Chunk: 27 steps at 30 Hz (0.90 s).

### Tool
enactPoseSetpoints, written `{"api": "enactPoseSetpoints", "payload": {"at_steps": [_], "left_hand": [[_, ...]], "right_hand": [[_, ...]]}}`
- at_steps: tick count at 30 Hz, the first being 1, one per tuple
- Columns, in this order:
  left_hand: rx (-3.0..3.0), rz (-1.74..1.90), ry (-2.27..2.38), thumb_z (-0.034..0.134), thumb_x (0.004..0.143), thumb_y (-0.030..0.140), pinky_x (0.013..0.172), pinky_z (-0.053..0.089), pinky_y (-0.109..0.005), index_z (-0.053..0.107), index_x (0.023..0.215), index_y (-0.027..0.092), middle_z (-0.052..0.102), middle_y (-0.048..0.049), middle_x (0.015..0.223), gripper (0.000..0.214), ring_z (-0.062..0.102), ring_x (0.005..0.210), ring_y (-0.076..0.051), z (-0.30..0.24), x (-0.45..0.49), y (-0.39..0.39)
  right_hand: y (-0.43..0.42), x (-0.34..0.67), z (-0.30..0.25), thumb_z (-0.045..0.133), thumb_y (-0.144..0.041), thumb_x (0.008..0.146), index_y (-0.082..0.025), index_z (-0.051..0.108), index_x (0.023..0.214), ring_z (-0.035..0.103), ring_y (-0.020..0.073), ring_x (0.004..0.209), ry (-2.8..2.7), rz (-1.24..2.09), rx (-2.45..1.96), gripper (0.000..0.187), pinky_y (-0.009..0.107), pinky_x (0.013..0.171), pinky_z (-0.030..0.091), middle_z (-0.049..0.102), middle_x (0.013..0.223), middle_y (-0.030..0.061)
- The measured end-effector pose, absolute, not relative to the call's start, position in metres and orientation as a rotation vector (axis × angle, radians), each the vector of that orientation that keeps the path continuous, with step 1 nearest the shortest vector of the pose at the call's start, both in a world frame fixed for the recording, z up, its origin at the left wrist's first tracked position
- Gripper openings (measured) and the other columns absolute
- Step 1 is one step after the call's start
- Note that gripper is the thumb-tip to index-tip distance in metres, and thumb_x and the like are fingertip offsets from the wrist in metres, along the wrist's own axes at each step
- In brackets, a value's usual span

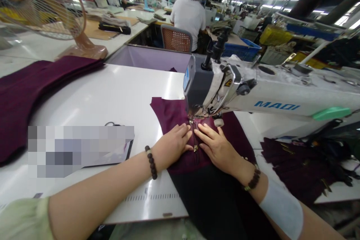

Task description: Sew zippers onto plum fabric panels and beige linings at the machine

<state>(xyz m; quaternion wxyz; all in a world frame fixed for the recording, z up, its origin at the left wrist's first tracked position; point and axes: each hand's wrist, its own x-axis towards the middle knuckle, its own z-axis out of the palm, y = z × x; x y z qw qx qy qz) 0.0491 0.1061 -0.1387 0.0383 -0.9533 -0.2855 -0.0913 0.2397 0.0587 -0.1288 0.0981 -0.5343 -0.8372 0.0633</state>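
A maroon and black fabric piece (168, 110) lies under the needle of a white sewing machine (270, 90) and hangs over the table's front edge. A short zipper with a metal pull (195, 148) runs down its maroon part, below the presser foot. My left hand (176, 142) rests flat on the cloth just left of the zipper, fingers stretched toward it. On the zipper's right side my right hand (218, 148) lies with fingers spread, pressing on the same cloth. Neither hand grasps anything. The needle tip is too small to make out.
Stacked maroon cloth (50, 78) lies at the left, near a fan (84, 47). A partly blurred flat item (112, 153) is on the white table (112, 93). More maroon pieces with zippers (298, 168) lie at right. Beyond, a person (189, 15) sits facing away.
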Motion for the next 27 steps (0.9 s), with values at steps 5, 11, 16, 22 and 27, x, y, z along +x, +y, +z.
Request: {"api": "enactPoseSetpoints", "payload": {"at_steps": [5,11,16,22,27], "left_hand": [[-2.887,-0.229,-0.848,0.051,0.087,0.04,0.101,0.036,-0.039,0.049,0.119,0.004,0.053,-0.0171,0.123,0.048,0.044,0.12,-0.027,-0.1401,0.0501,0.1051],[-2.915,-0.235,-0.873,0.052,0.087,0.04,0.101,0.035,-0.039,0.048,0.121,0.006,0.052,-0.0178,0.123,0.049,0.042,0.122,-0.027,-0.1419,0.0497,0.1048],[-2.915,-0.225,-0.868,0.05,0.088,0.04,0.102,0.036,-0.04,0.049,0.121,0.007,0.051,-0.0169,0.125,0.046,0.041,0.123,-0.027,-0.1434,0.0492,0.1065],[-2.897,-0.2,-0.836,0.05,0.087,0.04,0.102,0.034,-0.04,0.048,0.121,0.003,0.053,-0.0166,0.122,0.05,0.04,0.123,-0.028,-0.1447,0.0494,0.11],[-2.923,-0.216,-0.845,0.052,0.086,0.039,0.102,0.034,-0.039,0.049,0.119,0.005,0.055,-0.0147,0.118,0.048,0.042,0.121,-0.027,-0.1426,0.0517,0.1134]], "right_hand": [[0.059,0.2398,-0.1268,0.036,-0.023,0.09,-0.022,0.04,0.132,0.037,0.0224,0.126,-2.491,0.196,-1.595,0.042,0.059,0.101,0.025,0.038,0.138,0.0106],[0.0589,0.2399,-0.1269,0.037,-0.022,0.09,-0.021,0.041,0.131,0.037,0.0227,0.125,-2.486,0.202,-1.595,0.041,0.059,0.1,0.025,0.039,0.138,0.0114],[0.0595,0.2407,-0.1283,0.036,-0.023,0.09,-0.022,0.039,0.132,0.036,0.0225,0.127,-2.482,0.211,-1.588,0.042,0.06,0.101,0.024,0.037,0.138,0.0109],[0.0628,0.2405,-0.1276,0.036,-0.023,0.091,-0.022,0.038,0.133,0.034,0.022,0.127,-2.494,0.214,-1.608,0.042,0.059,0.101,0.024,0.037,0.139,0.01],[0.0659,0.2408,-0.1274,0.037,-0.024,0.09,-0.022,0.038,0.132,0.035,0.0228,0.127,-2.484,0.218,-1.622,0.042,0.058,0.1,0.026,0.036,0.139,0.0105]]}}
